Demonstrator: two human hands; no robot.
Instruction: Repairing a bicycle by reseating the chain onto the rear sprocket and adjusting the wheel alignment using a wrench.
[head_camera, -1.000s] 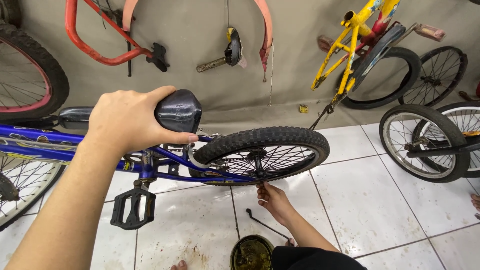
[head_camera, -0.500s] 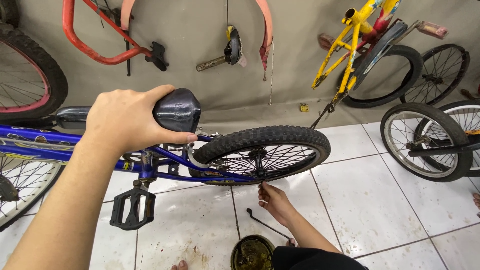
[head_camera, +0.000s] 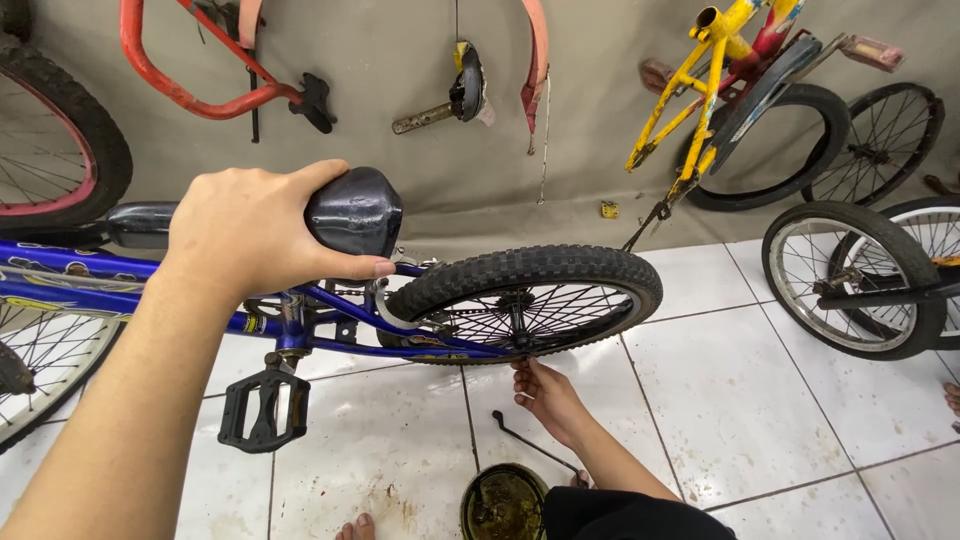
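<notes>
The left hand (head_camera: 250, 235) is clamped over the black bicycle saddle (head_camera: 352, 210). The right hand (head_camera: 545, 395) reaches under the rear wheel (head_camera: 530, 298) of the blue bike, fingers loosely curled at the tyre; its grip is unclear.

Stained white tile floor (head_camera: 760, 400), grey wall (head_camera: 400, 60)

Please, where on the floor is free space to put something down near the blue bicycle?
The widest bare tiles lie between the blue bicycle's rear wheel and the loose wheel at right. Another patch sits between the pedal and the greasy tin. It is crowded under the wheel, where the right hand reaches beside a thin tool.
</notes>
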